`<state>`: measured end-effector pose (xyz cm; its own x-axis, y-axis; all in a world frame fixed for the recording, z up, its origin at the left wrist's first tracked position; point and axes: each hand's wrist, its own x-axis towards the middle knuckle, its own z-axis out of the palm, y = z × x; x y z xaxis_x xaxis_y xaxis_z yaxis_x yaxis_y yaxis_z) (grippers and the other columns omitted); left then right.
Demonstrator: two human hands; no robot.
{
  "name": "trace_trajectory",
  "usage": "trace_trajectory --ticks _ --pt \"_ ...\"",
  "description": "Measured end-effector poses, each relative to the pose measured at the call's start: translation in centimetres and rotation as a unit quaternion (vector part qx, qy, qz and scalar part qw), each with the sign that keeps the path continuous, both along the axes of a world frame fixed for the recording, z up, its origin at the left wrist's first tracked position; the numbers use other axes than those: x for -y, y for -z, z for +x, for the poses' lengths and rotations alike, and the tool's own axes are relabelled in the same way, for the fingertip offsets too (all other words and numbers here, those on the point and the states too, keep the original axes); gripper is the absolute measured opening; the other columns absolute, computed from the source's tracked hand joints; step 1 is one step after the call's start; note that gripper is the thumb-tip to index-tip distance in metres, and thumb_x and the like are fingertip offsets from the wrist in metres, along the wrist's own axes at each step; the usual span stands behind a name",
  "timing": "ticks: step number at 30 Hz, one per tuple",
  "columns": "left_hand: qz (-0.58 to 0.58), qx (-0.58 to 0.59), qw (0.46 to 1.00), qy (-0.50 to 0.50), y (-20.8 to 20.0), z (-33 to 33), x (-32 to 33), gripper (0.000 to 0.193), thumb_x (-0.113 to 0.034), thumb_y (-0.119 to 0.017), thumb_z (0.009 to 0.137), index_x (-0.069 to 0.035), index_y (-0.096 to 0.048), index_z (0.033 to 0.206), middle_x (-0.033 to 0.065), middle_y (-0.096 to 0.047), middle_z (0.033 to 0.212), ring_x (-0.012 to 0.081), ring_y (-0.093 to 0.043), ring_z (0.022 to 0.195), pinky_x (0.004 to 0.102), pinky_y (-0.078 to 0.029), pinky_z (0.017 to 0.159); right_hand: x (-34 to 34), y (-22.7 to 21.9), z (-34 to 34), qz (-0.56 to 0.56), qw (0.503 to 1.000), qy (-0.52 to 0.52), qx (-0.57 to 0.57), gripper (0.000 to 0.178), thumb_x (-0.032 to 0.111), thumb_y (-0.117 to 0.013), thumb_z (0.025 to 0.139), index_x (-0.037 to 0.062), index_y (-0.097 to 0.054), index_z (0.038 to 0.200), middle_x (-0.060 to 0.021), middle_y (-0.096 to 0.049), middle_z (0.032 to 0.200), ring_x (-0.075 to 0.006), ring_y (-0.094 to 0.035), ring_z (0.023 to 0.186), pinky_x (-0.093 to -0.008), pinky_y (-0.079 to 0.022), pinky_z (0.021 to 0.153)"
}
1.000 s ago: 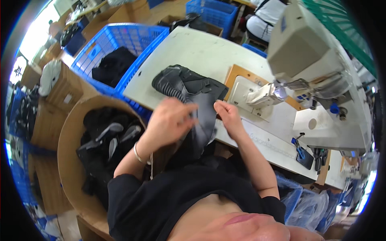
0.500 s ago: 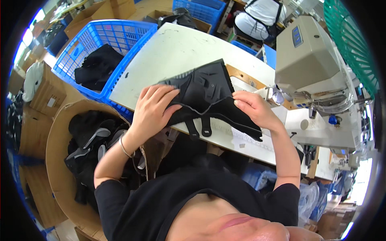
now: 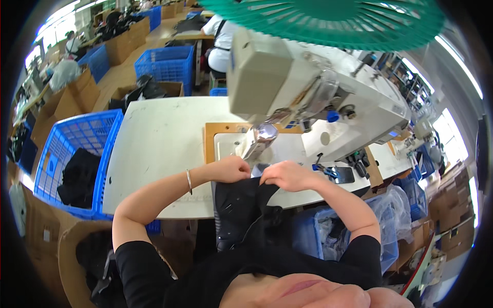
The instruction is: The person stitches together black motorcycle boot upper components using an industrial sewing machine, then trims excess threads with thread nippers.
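A black fabric piece with raised panels and a grey edge line (image 3: pixel 236 210) hangs over the front edge of the white worktable (image 3: pixel 154 149), its lower part against my lap. My left hand (image 3: pixel 232 169) is closed on its upper edge, fingers curled. Beside it my right hand (image 3: pixel 287 175) pinches the same edge a little to the right. Both hands are just in front of the shiny metal needle area of a beige sewing machine (image 3: pixel 259 77). The fingertips partly hide the gripped edge.
A blue crate (image 3: pixel 46 174) with black pieces stands left of the table, a cardboard drum (image 3: pixel 67 256) below it. A green fan (image 3: pixel 328 20) hangs overhead. A phone (image 3: pixel 342 175) lies right of the machine; a blue bin (image 3: pixel 308 231) stands under my right arm. Another person sits beyond.
My view has turned toward the sewing machine. Both hands have moved closer together, and the black piece, earlier spread above the table, now hangs down from its upper edge.
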<state>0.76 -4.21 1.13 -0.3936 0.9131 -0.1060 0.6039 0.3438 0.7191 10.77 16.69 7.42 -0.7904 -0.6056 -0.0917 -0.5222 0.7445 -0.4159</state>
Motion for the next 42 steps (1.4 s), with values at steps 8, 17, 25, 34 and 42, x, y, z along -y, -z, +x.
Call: trace_trajectory --ticks 8,17,25,34,42 --pt "-0.163 0.301 0.940 0.001 1.0 -0.9 -0.8 0.026 -0.027 -0.060 0.091 -0.003 -0.067 0.095 0.0028 -0.068 0.086 0.0114 -0.062 0.074 0.0287 -0.049 0.064 -1.3 0.7 -0.3 -0.131 0.968 0.123 0.175 0.031 0.034 -0.062 0.085 0.0055 -0.070 0.095 -0.0104 -0.071 0.092 -0.0218 -0.067 0.087 -0.0325 -0.050 0.078" --pt "-0.290 0.066 0.947 -0.124 0.8 0.9 -1.0 0.026 -0.013 -0.056 0.081 -0.003 -0.067 0.103 0.0116 -0.070 0.085 0.0277 -0.067 0.076 0.0406 -0.054 0.069 10.7 -0.6 4.4 0.118 0.969 -0.089 -0.200 0.011 0.015 -0.063 0.069 0.0047 -0.067 0.069 -0.0117 -0.063 0.060 -0.0274 -0.067 0.061 -0.0390 -0.050 0.052" --pt "-0.073 -0.214 0.929 -0.291 2.7 7.6 -1.3 0.024 -0.024 -0.059 0.084 -0.002 -0.067 0.082 0.0211 -0.066 0.081 0.0383 -0.064 0.079 0.0469 -0.050 0.067 10.0 3.8 6.7 0.105 0.944 -0.141 -0.280 0.011 0.017 -0.065 0.064 0.0057 -0.062 0.064 -0.0077 -0.059 0.059 -0.0206 -0.059 0.053 -0.0341 -0.048 0.053" --pt "0.043 -0.290 0.936 -0.195 2.4 9.1 2.3 0.015 -0.018 -0.061 0.085 -0.004 -0.058 0.084 0.0148 -0.061 0.075 0.0345 -0.059 0.078 0.0433 -0.045 0.075 -0.9 -3.1 0.2 0.010 0.926 0.057 0.374 0.034 0.015 -0.062 0.083 0.0063 -0.062 0.116 -0.0100 -0.064 0.092 -0.0230 -0.063 0.078 -0.0330 -0.052 0.070" --pt "0.119 -0.298 0.937 -0.137 2.3 8.4 2.7 0.011 -0.013 -0.065 0.080 -0.005 -0.057 0.081 0.0102 -0.060 0.077 0.0299 -0.059 0.077 0.0393 -0.044 0.073 -1.8 5.5 0.4 -0.138 0.936 -0.017 0.324 0.033 0.017 -0.056 0.090 0.0028 -0.052 0.119 -0.0098 -0.053 0.123 -0.0214 -0.056 0.109 -0.0347 -0.043 0.096"
